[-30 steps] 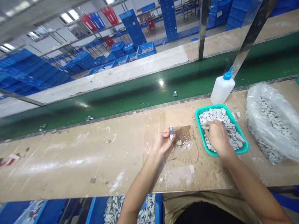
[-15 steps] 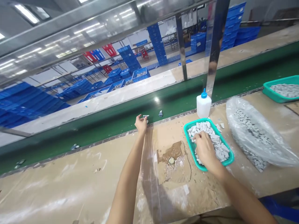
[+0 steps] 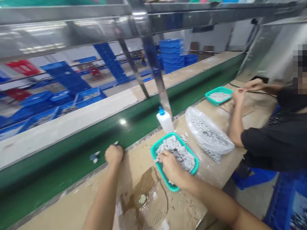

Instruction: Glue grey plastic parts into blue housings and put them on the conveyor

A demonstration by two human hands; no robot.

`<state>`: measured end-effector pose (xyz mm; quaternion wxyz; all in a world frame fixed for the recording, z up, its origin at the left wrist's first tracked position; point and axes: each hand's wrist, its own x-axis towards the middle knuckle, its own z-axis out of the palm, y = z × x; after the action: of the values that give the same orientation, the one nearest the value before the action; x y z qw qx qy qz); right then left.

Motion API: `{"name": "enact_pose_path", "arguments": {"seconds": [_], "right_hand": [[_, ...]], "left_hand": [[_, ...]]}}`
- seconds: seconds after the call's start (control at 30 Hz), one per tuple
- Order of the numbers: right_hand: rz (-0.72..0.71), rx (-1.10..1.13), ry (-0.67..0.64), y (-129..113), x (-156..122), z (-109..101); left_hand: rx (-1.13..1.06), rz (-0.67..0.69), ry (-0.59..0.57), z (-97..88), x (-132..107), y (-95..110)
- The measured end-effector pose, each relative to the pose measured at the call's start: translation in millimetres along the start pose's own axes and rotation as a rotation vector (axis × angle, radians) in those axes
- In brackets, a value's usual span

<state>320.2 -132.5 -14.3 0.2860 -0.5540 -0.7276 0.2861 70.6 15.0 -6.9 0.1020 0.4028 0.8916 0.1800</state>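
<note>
My left hand [image 3: 114, 154] is at the near edge of the green conveyor belt, its fingers curled around a small dark-and-white part [image 3: 116, 143] that peeks out beyond them; the fingertips are partly hidden. Left of it, another small dark-and-white part [image 3: 95, 157] lies on the belt. Over the left side of a green basket [image 3: 197, 164], my right hand [image 3: 170, 166] pinches a small light-grey plastic piece [image 3: 156, 160]. Many similar grey pieces [image 3: 184, 155] fill the basket beneath that hand.
A white bottle with a blue cap [image 3: 165, 120] stands behind the basket. To the right lies a clear bag of grey pieces [image 3: 206, 129]. Farther right, a co-worker's hands [image 3: 240, 94] are beside another green basket [image 3: 217, 103]. A wet patch with a round cap [image 3: 143, 199] marks the cardboard.
The view has swung right, bringing the co-worker in. My left hand has gone from one belt part to the other and closed. My right hand has lifted a grey piece to the basket's left rim.
</note>
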Motion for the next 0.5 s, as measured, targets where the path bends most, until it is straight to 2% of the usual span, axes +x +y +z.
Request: {"name": "enact_pose_path", "arguments": {"seconds": [0.13, 0.23, 0.3, 0.4, 0.5], "right_hand": [[0.000, 0.020, 0.038, 2, 5, 2], [-0.042, 0.028, 0.040, 4, 5, 5], [-0.065, -0.010, 0.032, 3, 4, 6], [-0.083, -0.091, 0.022, 2, 2, 5], [-0.100, -0.132, 0.007, 1, 1, 4]], "left_hand": [[0.074, 0.018, 0.056, -16.8, -3, -5], [-0.094, 0.005, 0.053, -29.0, -20, -22], [-0.282, 0.009, 0.034, -35.5, -42, -38], [-0.538, 0.015, -0.072, -41.1, -83, -61], [-0.594, 0.001, -0.151, -42.2, -117, -83]]}}
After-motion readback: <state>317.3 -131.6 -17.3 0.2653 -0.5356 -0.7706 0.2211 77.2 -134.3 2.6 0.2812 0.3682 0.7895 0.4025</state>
